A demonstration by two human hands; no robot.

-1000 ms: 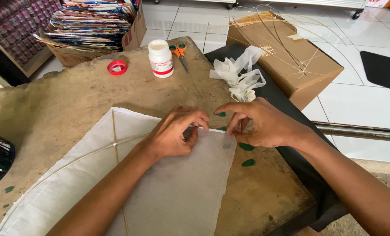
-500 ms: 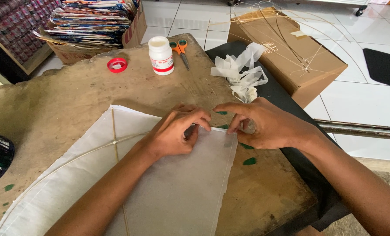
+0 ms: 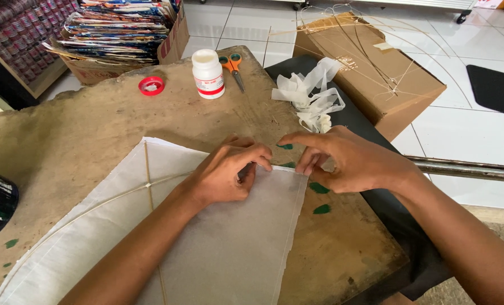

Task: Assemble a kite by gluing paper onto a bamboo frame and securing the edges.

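A white paper kite (image 3: 223, 248) lies flat on a worn wooden table (image 3: 93, 124), with a thin bamboo spine (image 3: 148, 169) and a curved bow stick under the paper. My left hand (image 3: 229, 172) rests on the kite's far edge, fingers curled and pinching the folded paper. My right hand (image 3: 348, 161) is just to its right, its fingertips pressed on the paper's top right corner. The two hands almost touch. Small green paper scraps (image 3: 319, 187) lie beside the corner.
A white glue bottle (image 3: 208, 73), its red cap (image 3: 151, 86) and orange-handled scissors (image 3: 233, 65) stand at the table's far edge. White paper scraps (image 3: 311, 99) lie on a black cloth. A cardboard box (image 3: 376, 73) with thin sticks sits right; a box of coloured paper (image 3: 122, 34) sits behind.
Both hands stay on the kite's far edge. My left fingers have curled a little tighter over the fold, and my right fingertips have shifted slightly at the corner.
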